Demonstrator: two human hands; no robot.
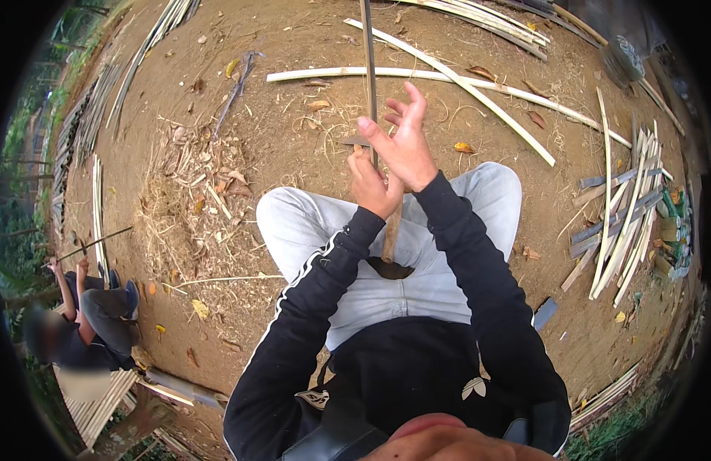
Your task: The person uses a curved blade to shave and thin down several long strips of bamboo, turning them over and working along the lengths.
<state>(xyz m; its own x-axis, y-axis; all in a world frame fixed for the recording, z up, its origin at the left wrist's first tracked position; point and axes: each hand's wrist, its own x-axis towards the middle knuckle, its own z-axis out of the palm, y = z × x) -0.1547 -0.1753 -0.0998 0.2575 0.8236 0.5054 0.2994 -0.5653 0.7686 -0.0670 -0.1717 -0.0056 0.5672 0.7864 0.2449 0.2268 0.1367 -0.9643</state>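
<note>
My left hand [375, 187] is closed in front of my lap, around a wooden-handled knife. The pale round handle [392, 240] shows below the fist, and a short dark blade [354, 141] juts out beyond the thumb. A long, narrow dark bamboo strip [368, 54] runs from the far edge of the view down to the blade and the left fist. Beside the strip, my right hand [409, 146] is open, its palm turned up and fingers spread, close to the strip without gripping it. The fist hides the strip's near end.
Pale bamboo strips [448, 74] lie crossed on the dirt ahead. A pile of strips [628, 219] is at the right. Shavings [194, 184] cover the ground at the left. Another person [90, 319] sits far left, holding a long thin strip. Dry leaves are scattered around.
</note>
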